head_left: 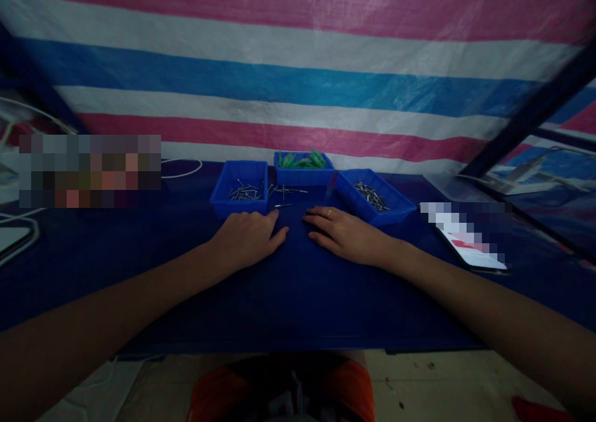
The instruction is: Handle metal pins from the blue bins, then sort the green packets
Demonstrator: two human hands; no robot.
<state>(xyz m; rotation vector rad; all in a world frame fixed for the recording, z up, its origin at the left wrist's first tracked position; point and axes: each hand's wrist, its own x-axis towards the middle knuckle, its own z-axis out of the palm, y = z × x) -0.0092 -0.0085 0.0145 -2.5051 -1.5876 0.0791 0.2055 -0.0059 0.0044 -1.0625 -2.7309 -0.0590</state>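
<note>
My left hand (244,239) rests palm down on the dark blue table, just in front of the left blue bin (239,208). Its thumb is apart from the index finger, and nothing shows between them. By the index fingertip lies a single thin metal pin (283,205), like a rivet; whether they touch is unclear. My right hand (347,233), a ring on one finger, lies with fingers stretched on the tabletop, near the right blue bin (393,210). Both bins hold slim metal pins (245,191). More loose pins (286,190) are scattered between the bins.
Behind the loose pins stands a blue bin (305,177) with green plastic packets (302,159). A lit phone (465,239) lies at the right, partly blurred out. Striped sheeting (298,87) hangs behind the table (298,304). A white cable (184,169) runs at the left.
</note>
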